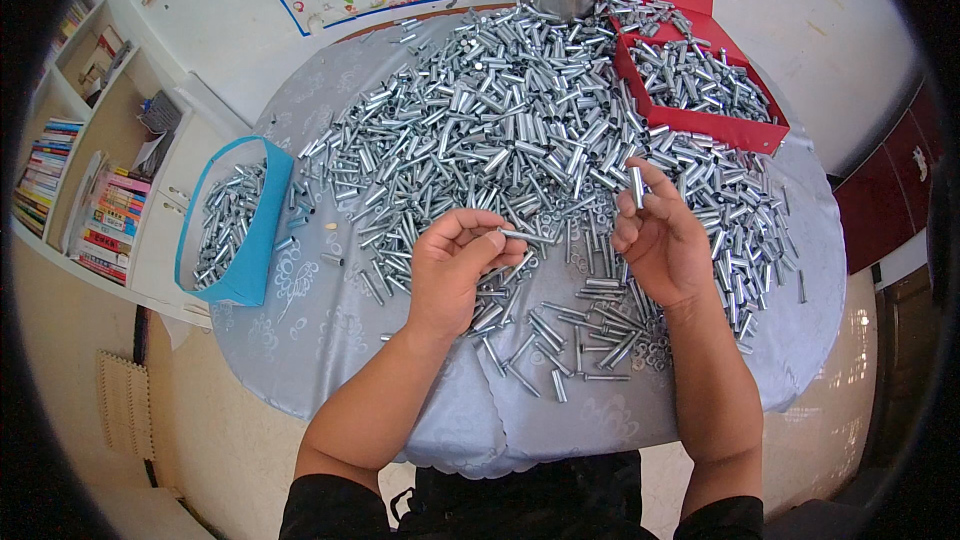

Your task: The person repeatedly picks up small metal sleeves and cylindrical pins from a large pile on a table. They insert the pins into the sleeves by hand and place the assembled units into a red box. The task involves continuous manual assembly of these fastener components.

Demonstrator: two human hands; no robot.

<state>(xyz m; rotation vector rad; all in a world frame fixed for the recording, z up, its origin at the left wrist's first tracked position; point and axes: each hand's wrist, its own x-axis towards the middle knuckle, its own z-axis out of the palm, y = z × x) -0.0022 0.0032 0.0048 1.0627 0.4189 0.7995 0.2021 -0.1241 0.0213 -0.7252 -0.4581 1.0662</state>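
Thin metal rod (524,236) pinched in the left hand (455,265), fingers curled around it. Right hand (660,240) nips a short metal tube (637,187) upright at its fingertips, above the heap of tubes (520,130)

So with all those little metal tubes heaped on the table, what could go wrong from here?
1. The pile of metal tubes reaches the round table's edge; a nudge from a forearm could roll some onto the floor.
2. The right hand pinches one short tube only at the fingertips, so it may slip.
3. The red box looks heaped near its rim, so tubes might spill back out.
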